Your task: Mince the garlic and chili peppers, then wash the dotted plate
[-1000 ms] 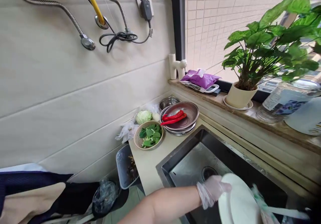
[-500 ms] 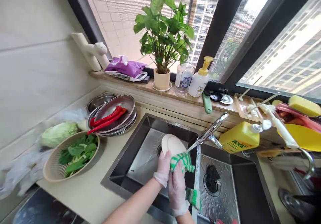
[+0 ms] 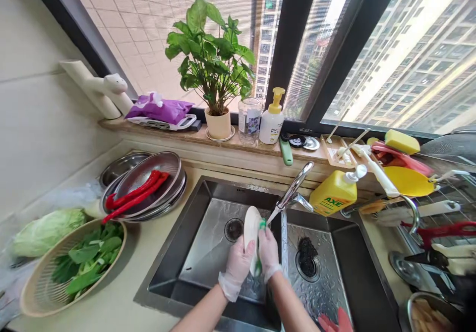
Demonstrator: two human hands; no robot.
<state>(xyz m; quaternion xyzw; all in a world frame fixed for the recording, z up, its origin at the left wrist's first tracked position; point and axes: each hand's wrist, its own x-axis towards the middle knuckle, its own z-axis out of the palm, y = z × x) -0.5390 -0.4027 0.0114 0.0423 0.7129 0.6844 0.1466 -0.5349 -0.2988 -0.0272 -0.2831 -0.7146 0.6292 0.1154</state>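
My left hand [image 3: 238,263], in a clear glove, grips the left side of a white plate [image 3: 251,223] held nearly on edge over the left sink basin [image 3: 206,240]. Gloved as well, my right hand [image 3: 268,252] presses a green-and-white striped cloth [image 3: 258,267] against the plate's right face. Most of the cloth is hidden between hand and plate. Just above, water runs from the chrome faucet [image 3: 295,186]. Whether a second plate lies behind the first, I cannot tell.
In the right basin, a black scrubber [image 3: 307,250] sits on the drain and a pink rubber glove [image 3: 336,321] lies at the front. Left are a colander of greens [image 3: 87,257] and red peppers [image 3: 137,193] on stacked bowls. A yellow AXE bottle [image 3: 333,193] stands behind the basin.
The plate has turned from facing up to nearly on edge. My right hand has moved up along its right side with the cloth. The view has shifted right.
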